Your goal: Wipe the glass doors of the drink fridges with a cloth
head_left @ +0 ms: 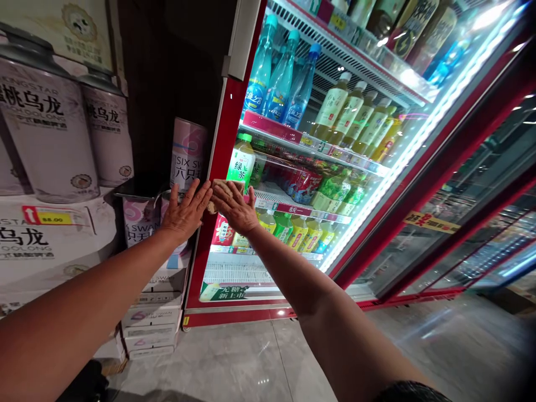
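1. While the right hand (239, 212) lies open over a tan cloth (218, 182), the cloth sits at the red fridge frame (221, 128).
2. The left hand (186, 216), open and spread, is just beside it.

The left arm (96, 285) reaches from the lower left, the right arm (301, 273) from the lower right. Left hand (184, 215) and right hand (238, 212) nearly meet mid-frame, backs showing, fingers (173, 195) extended.
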`<state>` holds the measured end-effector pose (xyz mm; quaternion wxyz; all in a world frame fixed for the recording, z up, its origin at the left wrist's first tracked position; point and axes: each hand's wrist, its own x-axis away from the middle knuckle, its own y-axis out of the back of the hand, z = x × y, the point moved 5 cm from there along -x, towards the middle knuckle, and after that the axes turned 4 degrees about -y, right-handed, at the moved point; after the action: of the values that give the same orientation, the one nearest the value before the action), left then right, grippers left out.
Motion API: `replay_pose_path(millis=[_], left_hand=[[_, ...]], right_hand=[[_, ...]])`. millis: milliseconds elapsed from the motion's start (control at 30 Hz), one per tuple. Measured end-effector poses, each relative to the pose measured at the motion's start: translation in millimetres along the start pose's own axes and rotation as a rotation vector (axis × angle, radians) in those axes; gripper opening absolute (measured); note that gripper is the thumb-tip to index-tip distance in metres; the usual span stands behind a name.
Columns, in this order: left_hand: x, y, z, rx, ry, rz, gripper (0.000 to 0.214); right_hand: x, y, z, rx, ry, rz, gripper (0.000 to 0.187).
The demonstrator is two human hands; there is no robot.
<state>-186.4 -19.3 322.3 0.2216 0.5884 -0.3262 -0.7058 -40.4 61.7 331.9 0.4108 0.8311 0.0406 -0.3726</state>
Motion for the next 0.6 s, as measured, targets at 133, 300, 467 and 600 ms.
replay_pose_path(millis=[133,300,467,600], left_hand=[[-6,5.8,6,-0.019,0.044,0.014,0.101],[-6,7.6,1,-0.059,0.043,0.02,0.094],[-12,11.9,0,-0.105,0.027,0.009,0.086],[-18,12.3,5,-0.116,0.034,0.006,0.098]], right_hand=[[-8,8,-5,-0.032,-0.037,-0.034,0.057],[-20,21,-13,-0.047,0.008,-0.017,0.053],[-44,40,-25,-0.033,-0.094,-0.106,0.054],[-21,24,-17,-0.043,-0.056,-0.056,0.054]])
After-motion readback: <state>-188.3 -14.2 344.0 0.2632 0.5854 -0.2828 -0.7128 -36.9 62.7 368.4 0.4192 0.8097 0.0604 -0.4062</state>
